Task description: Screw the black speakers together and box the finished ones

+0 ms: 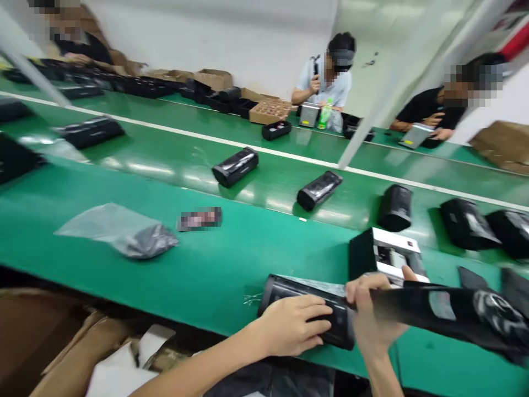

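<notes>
A black, rounded box-shaped device (285,289), which looks like a portable speaker, lies near the front edge of the green table, clear film along its far side. My left hand (295,325) rests over it, fingers curled across its top and near side. At the device's right end, my right hand (374,303) is closed around a long flat black piece (417,306), perhaps a bag or sleeve. That piece stretches off to the right, with a pale label and a shiny crumpled part, and is smeared by motion. My fingers hide its gripped end.
A white-and-black dispenser (388,253) stands just behind my right hand. A clear bag with a grey item (144,240) and a phone-like object (200,219) lie left. Several wrapped black devices (235,165) sit on the green belt (273,190). Co-workers sit opposite; open cartons (124,342) are below left.
</notes>
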`<move>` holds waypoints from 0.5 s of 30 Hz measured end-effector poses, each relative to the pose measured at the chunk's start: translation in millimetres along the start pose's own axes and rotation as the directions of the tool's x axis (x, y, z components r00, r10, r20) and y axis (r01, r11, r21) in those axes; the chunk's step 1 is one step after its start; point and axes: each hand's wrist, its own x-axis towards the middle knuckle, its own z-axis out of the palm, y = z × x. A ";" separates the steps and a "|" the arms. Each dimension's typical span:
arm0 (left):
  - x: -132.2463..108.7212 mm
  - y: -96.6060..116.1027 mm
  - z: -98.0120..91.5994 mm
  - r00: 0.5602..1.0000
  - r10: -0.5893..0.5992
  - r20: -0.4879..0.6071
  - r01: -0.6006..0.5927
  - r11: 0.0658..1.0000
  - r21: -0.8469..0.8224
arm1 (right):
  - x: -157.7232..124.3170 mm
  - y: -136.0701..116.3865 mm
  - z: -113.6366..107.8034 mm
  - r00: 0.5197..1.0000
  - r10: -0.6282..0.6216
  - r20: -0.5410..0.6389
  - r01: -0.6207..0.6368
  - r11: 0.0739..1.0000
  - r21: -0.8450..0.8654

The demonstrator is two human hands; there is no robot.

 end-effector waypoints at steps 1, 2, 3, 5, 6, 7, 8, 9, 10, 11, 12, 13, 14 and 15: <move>-2.0 1.0 0.5 0.999 -0.020 -0.029 0.019 1.000 -0.017 | 4.0 -9.4 -2.1 0.998 -0.049 -0.039 0.050 0.999 0.005; -3.7 1.0 0.9 0.998 -0.036 -0.044 0.035 0.999 -0.027 | 9.9 -18.9 -6.2 0.992 -0.102 -0.072 0.103 0.995 0.011; -5.1 0.0 1.2 0.998 -0.047 -0.042 0.045 0.999 -0.030 | 17.5 -27.6 -12.7 0.983 -0.156 -0.098 0.156 0.988 -0.012; -5.5 -4.4 1.2 0.998 -0.030 -0.049 0.029 0.999 -0.019 | 36.4 -41.5 -33.1 0.955 -0.251 -0.159 0.236 0.966 -0.109; -4.8 -6.7 0.8 0.998 -0.010 -0.061 0.010 1.000 -0.007 | 46.4 -46.2 -46.0 0.941 -0.283 -0.187 0.252 0.952 -0.177; -3.8 -8.4 0.2 0.997 0.012 -0.077 -0.012 1.000 0.006 | 55.9 -49.1 -59.3 0.928 -0.302 -0.217 0.251 0.939 -0.235; -2.7 -9.3 -0.5 0.996 0.031 -0.087 -0.029 0.999 0.022 | 64.3 -50.1 -71.8 0.918 -0.313 -0.242 0.243 0.929 -0.279; -1.8 -9.5 -1.3 0.995 0.044 -0.092 -0.040 0.998 0.039 | 71.4 -49.4 -82.3 0.914 -0.314 -0.257 0.229 0.922 -0.312; -1.2 -9.1 -2.0 0.994 0.052 -0.095 -0.047 0.997 0.055 | 77.1 -47.0 -89.8 0.914 -0.309 -0.264 0.215 0.919 -0.332; -0.9 -8.4 -2.5 0.994 0.056 -0.097 -0.050 0.996 0.069 | 81.4 -43.2 -94.2 0.915 -0.303 -0.267 0.205 0.918 -0.340; -0.9 -7.6 -2.8 0.994 0.055 -0.097 -0.048 0.996 0.080 | 84.4 -38.3 -95.4 0.917 -0.299 -0.265 0.202 0.919 -0.339; -0.9 -6.8 -3.1 0.993 0.056 -0.099 -0.047 0.995 0.089 | 86.4 -32.6 -94.1 0.917 -0.299 -0.262 0.204 0.920 -0.335; -0.9 -6.1 -3.2 0.993 0.058 -0.105 -0.048 0.994 0.095 | 87.6 -26.2 -91.2 0.920 -0.298 -0.256 0.206 0.921 -0.329; -0.8 -5.5 -3.3 0.992 0.058 -0.112 -0.048 0.994 0.098 | 88.1 -19.3 -87.5 0.922 -0.294 -0.250 0.205 0.922 -0.327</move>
